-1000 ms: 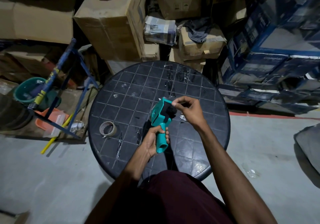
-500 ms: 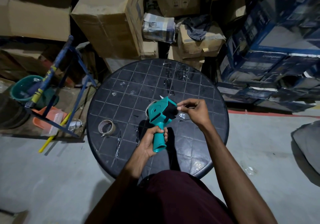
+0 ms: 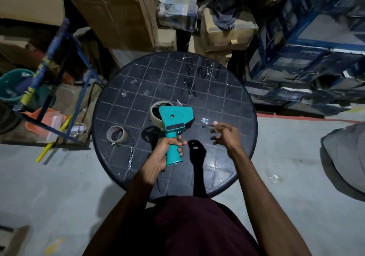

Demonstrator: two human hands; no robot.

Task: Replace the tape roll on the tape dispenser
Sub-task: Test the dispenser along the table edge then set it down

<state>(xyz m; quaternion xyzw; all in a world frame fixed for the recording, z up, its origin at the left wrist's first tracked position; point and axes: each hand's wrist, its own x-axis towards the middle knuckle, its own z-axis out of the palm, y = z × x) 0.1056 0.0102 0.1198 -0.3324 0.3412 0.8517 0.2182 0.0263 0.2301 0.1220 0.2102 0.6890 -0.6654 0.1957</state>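
Observation:
My left hand (image 3: pixel 166 153) grips the handle of the teal tape dispenser (image 3: pixel 175 119) and holds it upright above the round black table (image 3: pixel 227 101). A clear tape roll (image 3: pixel 158 108) sits on the dispenser's far side, partly hidden by the teal body. A second, nearly empty roll (image 3: pixel 116 135) lies flat on the table to the left. My right hand (image 3: pixel 225 135) hovers to the right of the dispenser with its fingers spread apart. A small shiny scrap of clear tape (image 3: pixel 205 121) shows at its index fingertip.
Cardboard boxes (image 3: pixel 118 12) are stacked behind the table and blue cartons (image 3: pixel 308 54) to the right. A blue metal frame (image 3: pixel 59 74), a green bucket (image 3: pixel 11 83) and an orange tray (image 3: pixel 45 121) stand on the left. Bits of tape stick to the tabletop.
My right hand has let go of the dispenser's front and moved right and down, fingers opening. The dispenser has turned so its flat teal side faces me.

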